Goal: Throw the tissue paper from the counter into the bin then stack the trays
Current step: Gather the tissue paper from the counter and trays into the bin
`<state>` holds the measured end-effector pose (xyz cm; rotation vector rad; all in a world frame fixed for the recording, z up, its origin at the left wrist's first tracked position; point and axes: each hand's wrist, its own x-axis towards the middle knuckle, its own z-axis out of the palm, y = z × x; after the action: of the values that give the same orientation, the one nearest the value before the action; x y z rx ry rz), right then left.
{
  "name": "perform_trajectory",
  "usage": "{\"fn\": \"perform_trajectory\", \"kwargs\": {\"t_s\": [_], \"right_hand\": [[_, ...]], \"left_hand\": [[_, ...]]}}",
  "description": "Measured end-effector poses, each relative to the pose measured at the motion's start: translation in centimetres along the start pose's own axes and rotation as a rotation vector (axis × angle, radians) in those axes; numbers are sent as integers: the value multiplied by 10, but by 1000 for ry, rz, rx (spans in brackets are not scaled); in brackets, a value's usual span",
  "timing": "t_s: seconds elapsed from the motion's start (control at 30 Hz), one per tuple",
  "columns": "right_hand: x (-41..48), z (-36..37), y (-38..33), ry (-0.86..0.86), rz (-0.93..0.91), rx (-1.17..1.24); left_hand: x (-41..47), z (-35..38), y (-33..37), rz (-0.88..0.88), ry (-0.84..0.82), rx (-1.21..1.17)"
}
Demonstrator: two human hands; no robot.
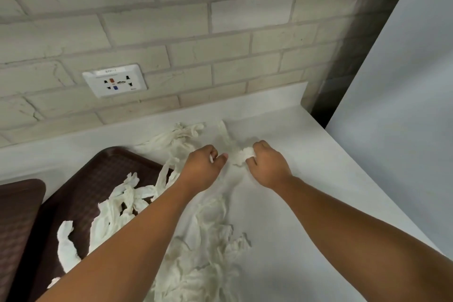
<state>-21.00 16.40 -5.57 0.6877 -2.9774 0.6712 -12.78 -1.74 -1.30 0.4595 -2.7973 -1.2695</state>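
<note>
- My right hand point(268, 167) is curled on a small wad of tissue paper point(241, 155) at the back of the white desk point(318, 203); fingers closed round it.
- My left hand point(202, 167) sits just beside it, thumb and forefinger pinched on a thin white shred, other fingers loosely bent.
- More tissue: strands point(179, 137) near the wall, a heap point(208, 252) near me, strips lying across the dark tray point(98, 174).
- Second tray point(19, 203) at left edge. Bin not in view.
- Best approach, I reckon: sweep both hands inward, bunch strands into one ball, clear the tray strips too before stacking.
- Torn bits may drop; squeeze firmly.
</note>
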Motion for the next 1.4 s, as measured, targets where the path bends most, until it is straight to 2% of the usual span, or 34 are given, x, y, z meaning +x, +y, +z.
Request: {"fn": "perform_trajectory", "kwargs": {"t_s": [0.07, 0.23, 0.37, 0.53, 0.7, 0.87, 1.0, 1.17, 1.4], "right_hand": [[-8, -12, -5, 43, 34, 103], [-25, -45, -17, 114, 161, 411], [-34, -61, -15, 209, 277, 530], [-56, -83, -11, 232, 335, 594], [-100, -102, 8, 246, 356, 508], [-169, -129, 29, 269, 320, 471], [-232, -140, 57, 276, 423, 518], [-317, -156, 100, 287, 530, 372], [-423, -179, 156, 261, 611, 319]], "left_hand": [[-4, -2, 4, 2, 17, -33], [-13, -11, 18, -49, 14, -390], [-17, -11, 25, 43, 54, -191], [-35, 2, 44, 129, 80, -194], [-63, 32, 74, 196, -25, -292], [-105, 75, 111, 284, -154, -203], [-143, 115, 141, 332, -245, -129], [-200, 171, 177, 355, -318, -86], [-277, 247, 209, 429, -390, 51]]}}
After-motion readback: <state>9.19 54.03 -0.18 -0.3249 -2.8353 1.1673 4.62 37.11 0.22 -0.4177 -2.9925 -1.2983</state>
